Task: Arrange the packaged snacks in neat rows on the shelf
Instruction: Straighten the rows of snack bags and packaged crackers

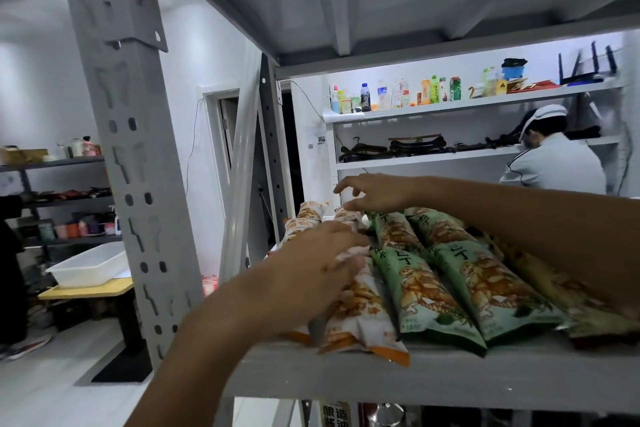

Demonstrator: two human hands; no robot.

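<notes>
Snack packets: lie flat in columns on the grey metal shelf (450, 378), their long sides running front to back.
Front orange-and-white packet (367, 322): leftmost at the front edge, its bottom seam hanging just over the lip.
Left hand (322, 267): palm down on the upper end of the front orange-and-white packet, fingers curled over its top and gripping it; the hand is blurred.
Front green packets (426, 298): two side by side, just right of the orange-and-white one and touching each other.
Brownish packet (554, 288): right of the green ones, partly under the right forearm.
Rear green packets (394, 229): two more, directly behind the front pair.
Rear orange-and-white packets (308, 215): at the back left corner, behind the left hand.
Right hand (377, 196): reaches across to the back left, fingers loosely spread, forefinger raised, lower fingertips touching the top of a rear orange-and-white packet.
Upright post (138, 184): perforated grey steel, left of the shelf.
White tray (90, 267): on a yellow counter (86, 291) beyond the post.
Bottles (398, 95): lined up on a white wall shelf far behind.
Person in a white cap (554, 163): at the far right, below the bottles.
</notes>
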